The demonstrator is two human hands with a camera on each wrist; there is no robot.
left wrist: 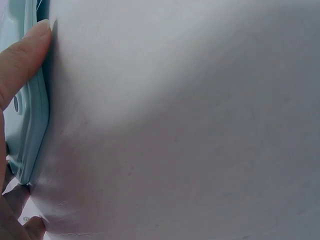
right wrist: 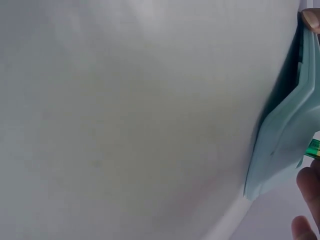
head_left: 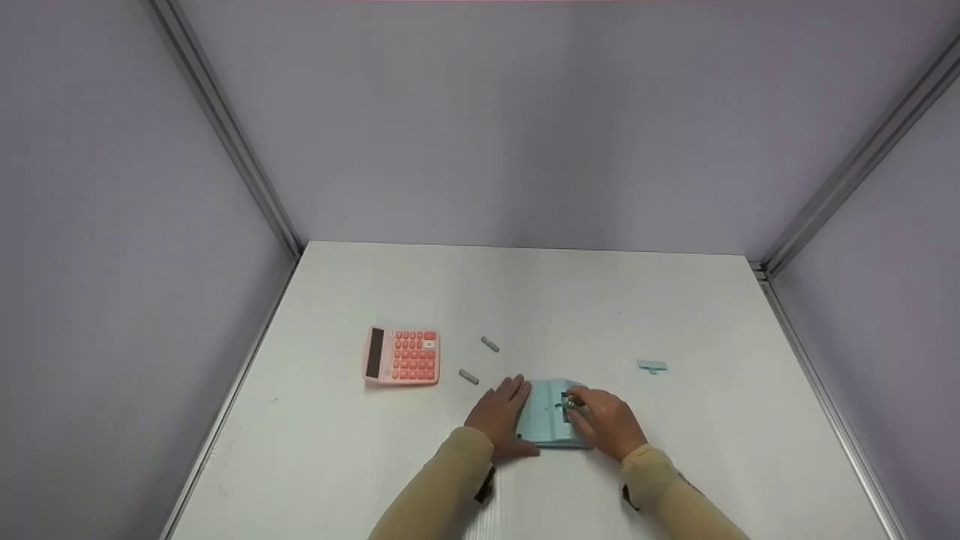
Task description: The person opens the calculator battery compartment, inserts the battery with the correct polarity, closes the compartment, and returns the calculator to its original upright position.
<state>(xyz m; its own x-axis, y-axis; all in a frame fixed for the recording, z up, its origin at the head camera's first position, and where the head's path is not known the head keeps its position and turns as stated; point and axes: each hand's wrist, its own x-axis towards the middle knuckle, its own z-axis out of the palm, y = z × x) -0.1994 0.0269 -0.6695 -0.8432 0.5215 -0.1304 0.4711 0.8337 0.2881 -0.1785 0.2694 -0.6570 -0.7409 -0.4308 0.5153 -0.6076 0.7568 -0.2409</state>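
Observation:
A light blue calculator (head_left: 538,416) lies back side up near the front of the table, its battery compartment uncovered. My left hand (head_left: 501,415) holds its left side, the thumb (left wrist: 30,47) along the near edge and the other fingers around the left end. Over the compartment, my right hand (head_left: 606,421) pinches a green battery (right wrist: 314,149) between thumb and fingers. The battery is partly hidden by the fingers in the head view. A small light blue battery cover (head_left: 652,366) sits apart to the right.
Two grey batteries (head_left: 490,343) (head_left: 469,376) lie loose beyond my left hand. Farther left is a pink calculator (head_left: 413,356), keys up. The white table (head_left: 360,465) is bounded by grey walls with metal rails on both sides and a wall at the back.

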